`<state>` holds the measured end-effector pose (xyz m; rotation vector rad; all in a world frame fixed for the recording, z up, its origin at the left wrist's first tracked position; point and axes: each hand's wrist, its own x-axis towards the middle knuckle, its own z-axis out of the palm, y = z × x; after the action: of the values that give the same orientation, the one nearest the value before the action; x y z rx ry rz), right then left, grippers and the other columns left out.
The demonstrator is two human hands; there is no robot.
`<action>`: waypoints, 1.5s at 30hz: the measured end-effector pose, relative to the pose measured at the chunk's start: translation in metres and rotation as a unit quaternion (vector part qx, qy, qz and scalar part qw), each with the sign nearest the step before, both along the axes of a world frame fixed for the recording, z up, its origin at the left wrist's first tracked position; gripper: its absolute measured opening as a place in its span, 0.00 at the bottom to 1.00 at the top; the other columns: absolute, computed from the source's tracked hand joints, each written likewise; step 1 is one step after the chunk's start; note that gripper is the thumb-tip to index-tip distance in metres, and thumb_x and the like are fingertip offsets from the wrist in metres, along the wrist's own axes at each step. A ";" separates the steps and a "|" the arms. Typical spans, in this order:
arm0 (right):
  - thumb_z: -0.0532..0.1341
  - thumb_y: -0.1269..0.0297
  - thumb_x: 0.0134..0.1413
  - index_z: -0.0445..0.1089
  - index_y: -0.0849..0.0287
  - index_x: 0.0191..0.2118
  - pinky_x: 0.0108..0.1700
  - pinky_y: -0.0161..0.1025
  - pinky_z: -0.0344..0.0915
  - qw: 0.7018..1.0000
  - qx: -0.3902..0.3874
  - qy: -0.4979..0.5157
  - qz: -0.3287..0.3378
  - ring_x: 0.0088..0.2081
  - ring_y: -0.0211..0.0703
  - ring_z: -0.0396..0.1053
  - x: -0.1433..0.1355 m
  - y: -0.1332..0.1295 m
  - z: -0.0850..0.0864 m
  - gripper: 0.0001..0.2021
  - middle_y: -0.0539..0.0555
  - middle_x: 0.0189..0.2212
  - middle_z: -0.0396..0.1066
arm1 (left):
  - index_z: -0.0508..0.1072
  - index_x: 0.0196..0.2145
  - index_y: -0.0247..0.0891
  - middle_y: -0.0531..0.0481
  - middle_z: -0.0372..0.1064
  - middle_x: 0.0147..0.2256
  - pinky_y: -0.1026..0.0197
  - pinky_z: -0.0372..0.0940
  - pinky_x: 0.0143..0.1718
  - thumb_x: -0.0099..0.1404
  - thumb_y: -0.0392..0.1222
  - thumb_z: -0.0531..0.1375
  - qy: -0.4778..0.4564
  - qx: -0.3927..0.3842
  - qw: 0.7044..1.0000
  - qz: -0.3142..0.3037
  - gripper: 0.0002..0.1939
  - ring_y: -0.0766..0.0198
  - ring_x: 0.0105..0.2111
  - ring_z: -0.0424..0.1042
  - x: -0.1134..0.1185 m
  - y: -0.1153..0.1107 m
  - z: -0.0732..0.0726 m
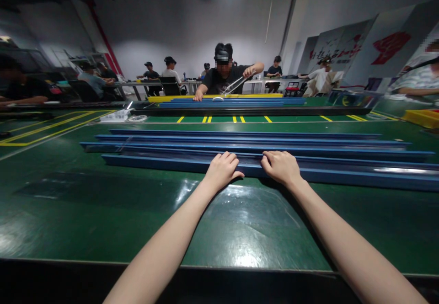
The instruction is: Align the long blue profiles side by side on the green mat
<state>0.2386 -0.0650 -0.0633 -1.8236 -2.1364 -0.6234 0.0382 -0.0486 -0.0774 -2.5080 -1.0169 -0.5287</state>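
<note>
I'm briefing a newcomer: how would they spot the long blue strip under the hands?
Find the glossy green tabletop, then the long blue channel-shaped strips across it. It's the nearest blue strip, under the left hand and right hand; unlike its neighbours, it runs past the picture's right edge.

From here I count two hands, one left hand (221,171) and one right hand (283,167), plus at least two overlapping blue channels (154,163). Toward twelve o'clock, one co-worker (216,81); toward two, one red fist emblem (390,49).
</note>
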 end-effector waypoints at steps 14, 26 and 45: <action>0.45 0.63 0.52 0.72 0.60 0.37 0.37 0.35 0.59 1.000 0.009 0.003 0.000 0.35 0.41 0.69 0.014 0.001 -0.003 0.18 0.55 0.33 0.74 | 0.66 0.38 0.36 0.50 0.68 0.39 0.61 0.53 0.37 0.59 0.51 0.55 -0.007 -0.032 0.999 -0.036 0.15 0.62 0.41 0.62 0.001 0.001 -0.002; 0.45 0.63 0.52 0.72 0.59 0.37 0.36 0.35 0.59 1.000 0.010 0.000 0.003 0.35 0.41 0.70 0.014 0.001 -0.003 0.18 0.54 0.34 0.73 | 0.67 0.33 0.37 0.51 0.69 0.32 0.62 0.53 0.34 0.60 0.54 0.51 -0.007 -0.035 0.999 0.005 0.17 0.63 0.35 0.65 0.004 0.002 0.000; 0.45 0.63 0.52 0.72 0.59 0.38 0.36 0.35 0.60 1.000 0.004 0.001 0.003 0.35 0.42 0.70 0.015 0.002 -0.004 0.19 0.55 0.34 0.73 | 0.66 0.30 0.37 0.50 0.69 0.29 0.63 0.55 0.31 0.60 0.55 0.50 0.003 -0.043 0.999 0.023 0.18 0.63 0.33 0.66 0.004 0.000 0.002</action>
<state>0.2535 -0.0633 -0.0674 -1.8121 -2.1344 -0.6280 0.0426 -0.0483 -0.0755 -2.5529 -1.1154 -0.4718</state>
